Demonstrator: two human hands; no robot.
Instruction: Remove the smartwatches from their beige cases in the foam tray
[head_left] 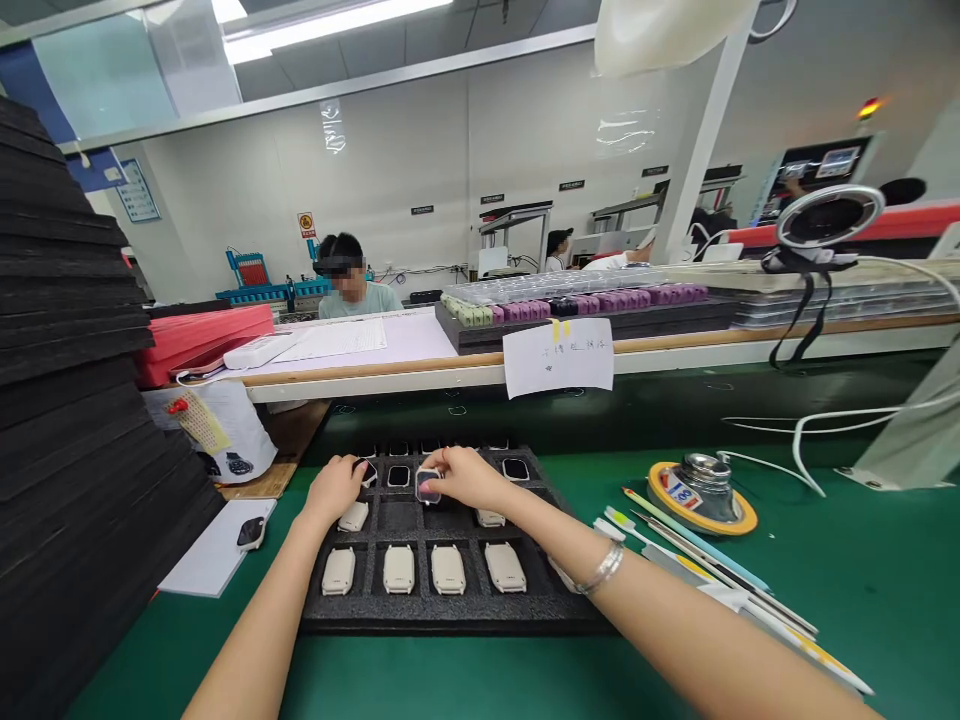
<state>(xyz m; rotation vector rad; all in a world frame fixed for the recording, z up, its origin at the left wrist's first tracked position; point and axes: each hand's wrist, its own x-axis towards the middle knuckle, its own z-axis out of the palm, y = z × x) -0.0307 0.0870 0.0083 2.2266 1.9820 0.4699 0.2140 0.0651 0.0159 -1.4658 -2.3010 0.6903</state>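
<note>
A black foam tray (450, 618) lies in front of me, with smartwatch cases in its square pockets. My right hand (463, 474) pinches a smartwatch (428, 487) with a dark screen, tilted over the tray's middle. At the tray's left side, my left hand (336, 492) has its fingers closed on the edge of another dark-screened smartwatch (367, 473); part of it is hidden by the fingers. Between the hands sits a screen-up smartwatch (399, 476). Several cream cases lie back up in the front row, among them one case (448, 569).
Stacked black foam trays (67, 400) rise at the left. A white pad (217, 548) bears one watch (252, 533). To the right are a round metal dispenser (703, 490) and several pens and tools (720, 560). A shelf (390, 375) crosses behind; people sit beyond it.
</note>
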